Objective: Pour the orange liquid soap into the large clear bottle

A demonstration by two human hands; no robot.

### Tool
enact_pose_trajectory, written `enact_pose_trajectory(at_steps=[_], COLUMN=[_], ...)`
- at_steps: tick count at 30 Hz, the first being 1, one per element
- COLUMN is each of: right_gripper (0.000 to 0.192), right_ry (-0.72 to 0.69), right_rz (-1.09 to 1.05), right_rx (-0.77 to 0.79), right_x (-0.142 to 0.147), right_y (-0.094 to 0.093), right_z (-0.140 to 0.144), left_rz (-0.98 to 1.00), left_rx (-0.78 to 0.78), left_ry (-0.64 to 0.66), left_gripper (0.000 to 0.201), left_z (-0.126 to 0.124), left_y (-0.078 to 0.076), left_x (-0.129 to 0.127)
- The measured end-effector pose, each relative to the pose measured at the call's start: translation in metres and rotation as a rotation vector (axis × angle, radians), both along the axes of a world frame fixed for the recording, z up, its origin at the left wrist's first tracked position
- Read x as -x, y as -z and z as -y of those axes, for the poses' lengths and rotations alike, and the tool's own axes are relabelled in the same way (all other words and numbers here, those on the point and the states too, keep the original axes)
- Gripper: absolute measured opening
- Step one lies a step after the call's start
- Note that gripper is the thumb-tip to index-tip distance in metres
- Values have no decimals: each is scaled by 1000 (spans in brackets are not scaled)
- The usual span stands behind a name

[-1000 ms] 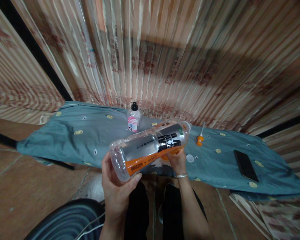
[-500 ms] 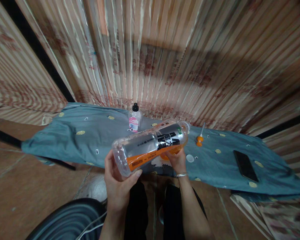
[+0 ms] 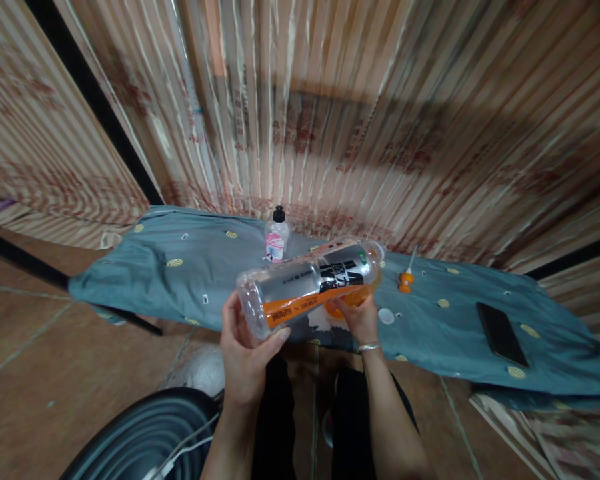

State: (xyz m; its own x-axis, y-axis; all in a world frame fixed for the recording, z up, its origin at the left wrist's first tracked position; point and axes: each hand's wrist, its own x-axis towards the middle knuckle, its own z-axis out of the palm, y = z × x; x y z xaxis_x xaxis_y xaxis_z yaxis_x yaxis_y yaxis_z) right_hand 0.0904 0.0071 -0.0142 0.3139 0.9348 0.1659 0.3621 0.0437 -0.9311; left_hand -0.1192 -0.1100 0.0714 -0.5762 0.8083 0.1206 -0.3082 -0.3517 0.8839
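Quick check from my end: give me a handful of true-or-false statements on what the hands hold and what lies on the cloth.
1. Both hands hold the clear plastic bottle with the orange and black label. True.
2. The bottle stands upright. False: it lies tilted on its side.
3. A black phone lies on the blue-grey patterned cloth. True.
4. The left hand grips the small black-capped bottle. False: that bottle stands alone on the cloth.

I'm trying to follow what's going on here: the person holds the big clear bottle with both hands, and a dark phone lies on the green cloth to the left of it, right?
Not quite. The head view shows the phone on the cloth to the right of the bottle, not the left. The left hand and right hand do both hold the bottle.
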Motion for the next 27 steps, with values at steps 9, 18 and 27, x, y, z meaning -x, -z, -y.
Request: enact_pose_trajectory(at_steps=[9,18,27], right_gripper=[74,78,70], right_ry=[-17,2,5], right_rz=[-44,-17,15], right_rx=[58,30,-16], right_x=[1,1,0], right_y=[-5,-1,4], right_z=[1,-1,-4], left_rz=[22,0,-4], left_rx=[-27,-16,-55], left_ry=[-9,-35,-25], left_gripper=[82,83,84], left_z=[2,4,6], left_y=[-2,2,3], left_x=[-4,-6,-11])
